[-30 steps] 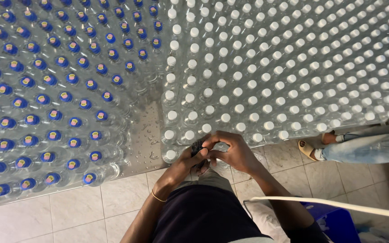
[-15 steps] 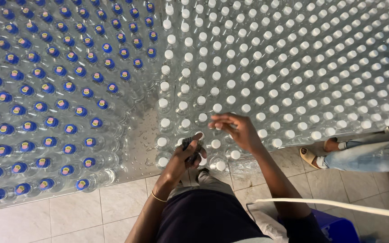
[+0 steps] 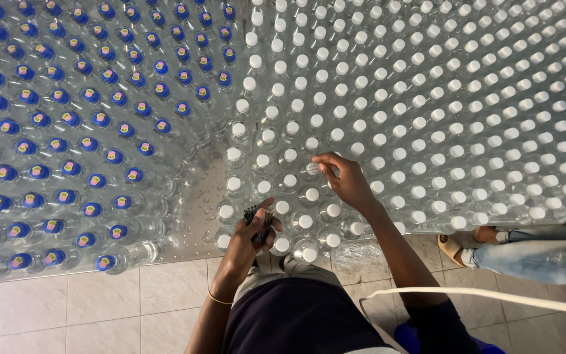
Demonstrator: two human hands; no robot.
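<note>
White-capped bottles (image 3: 427, 124) under 2 outstretched hands (image 3: 345, 180).

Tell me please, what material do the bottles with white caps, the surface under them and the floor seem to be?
The white-capped bottles look like clear, glossy plastic: you can see through them and they glint. The surface under them seems to be dull grey metal, with a soft sheen and water drops. The floor looks like pale glazed tile, judging by its straight grout lines.

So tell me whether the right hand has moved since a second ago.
Yes. The right hand has gone further in over the white-capped bottles, away from their near edge and from the left hand, which holds a small dark object.
</note>
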